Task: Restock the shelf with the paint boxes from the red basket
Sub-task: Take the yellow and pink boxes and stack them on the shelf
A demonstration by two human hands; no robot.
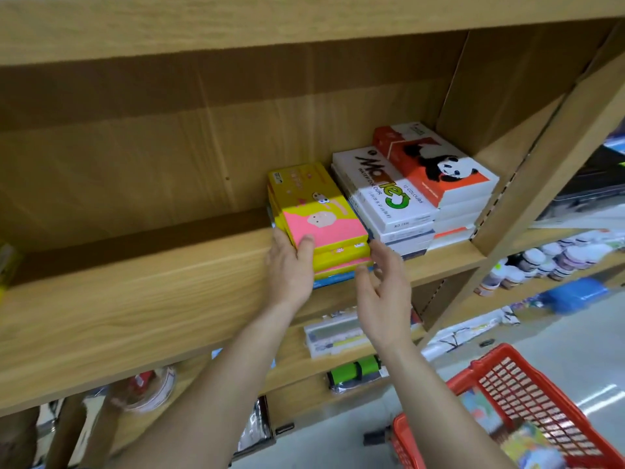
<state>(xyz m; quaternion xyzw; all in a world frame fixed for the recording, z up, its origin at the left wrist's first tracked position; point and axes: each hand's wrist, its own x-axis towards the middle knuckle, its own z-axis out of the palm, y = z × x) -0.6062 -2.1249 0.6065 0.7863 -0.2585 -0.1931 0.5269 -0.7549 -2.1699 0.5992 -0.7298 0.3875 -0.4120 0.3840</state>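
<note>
Wooden shelf (152,292) fills my view, three stacks of paint boxes at its right end. My left hand (291,265) grips the top yellow box (318,211), thumb on its pink face, fingers along its left side. My right hand (382,292) is open and relaxed, at the stack's front. White boxes (382,194) and panda boxes (436,164) stand alongside. Lower right, the red basket (548,411) holds colourful boxes.

The shelf (135,299) is showing pale wood-grain board, smooth and matt. On it, the paint boxes (324,214) are looking like printed cardboard with a slight sheen. Below the shelf, to its right, the red basket (527,394) is showing glossy plastic mesh.
</note>
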